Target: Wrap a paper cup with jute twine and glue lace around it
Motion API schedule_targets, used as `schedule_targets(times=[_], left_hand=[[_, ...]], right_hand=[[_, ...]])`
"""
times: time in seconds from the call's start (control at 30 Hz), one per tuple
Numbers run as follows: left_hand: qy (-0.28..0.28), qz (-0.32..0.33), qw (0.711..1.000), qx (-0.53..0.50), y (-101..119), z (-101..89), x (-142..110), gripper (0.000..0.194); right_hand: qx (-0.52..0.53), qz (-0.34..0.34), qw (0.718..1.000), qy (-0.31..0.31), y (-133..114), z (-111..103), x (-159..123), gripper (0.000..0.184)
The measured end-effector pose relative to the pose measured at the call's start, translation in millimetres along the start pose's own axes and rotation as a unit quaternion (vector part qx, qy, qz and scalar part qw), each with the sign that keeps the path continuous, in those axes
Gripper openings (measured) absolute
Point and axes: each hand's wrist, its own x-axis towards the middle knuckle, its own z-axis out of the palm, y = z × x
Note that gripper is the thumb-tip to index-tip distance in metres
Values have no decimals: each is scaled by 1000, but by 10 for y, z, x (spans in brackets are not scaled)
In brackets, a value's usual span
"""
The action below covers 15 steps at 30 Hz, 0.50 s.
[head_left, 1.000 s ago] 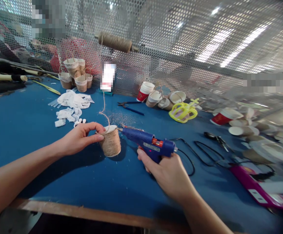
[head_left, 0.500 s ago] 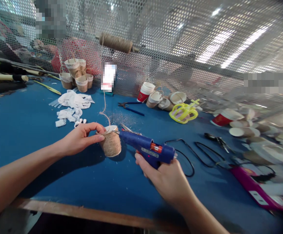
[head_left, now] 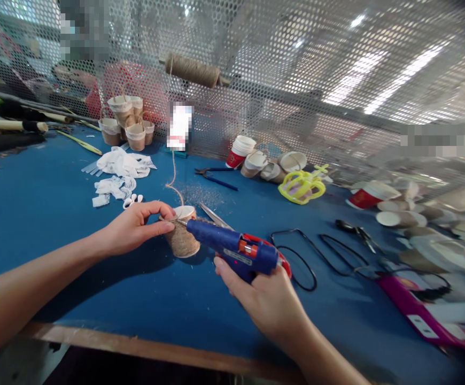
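Observation:
A paper cup (head_left: pixel 184 240) wrapped in brown twine stands slightly tilted on the blue tabletop, its white rim showing at the top. At its upper left side my left hand (head_left: pixel 144 227) is closed, thumb and fingertips pinching the twine against the cup. My right hand (head_left: pixel 270 299) grips a blue hot glue gun (head_left: pixel 232 243), whose metal nozzle points left at the cup just below the rim, close to my left fingertips. A loose strand of twine (head_left: pixel 173 171) runs up from the cup. Scissors (head_left: pixel 216 216) with red handles lie partly hidden behind the gun.
A twine spool (head_left: pixel 192 70) hangs on the perforated metal screen. Wrapped cups (head_left: pixel 135 137) stand at back left near white lace (head_left: pixel 122 162). Blue-handled pliers (head_left: pixel 218 177), a yellow basket-like piece (head_left: pixel 302 187), a black cable (head_left: pixel 296 251) and a purple power strip (head_left: pixel 409 307) lie toward the right.
My right hand has brought the glue gun a little left and down, so its nozzle now overlaps the cup's side. More of the scissors shows. My left hand has hardly moved.

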Motion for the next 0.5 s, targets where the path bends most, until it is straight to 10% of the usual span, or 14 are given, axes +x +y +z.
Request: schedule_targets(times=[0.5], left_hand=[[-7, 1, 1000, 5, -20, -32, -4, 17]], right_hand=[[2, 2, 998, 61, 202, -48, 47, 21]])
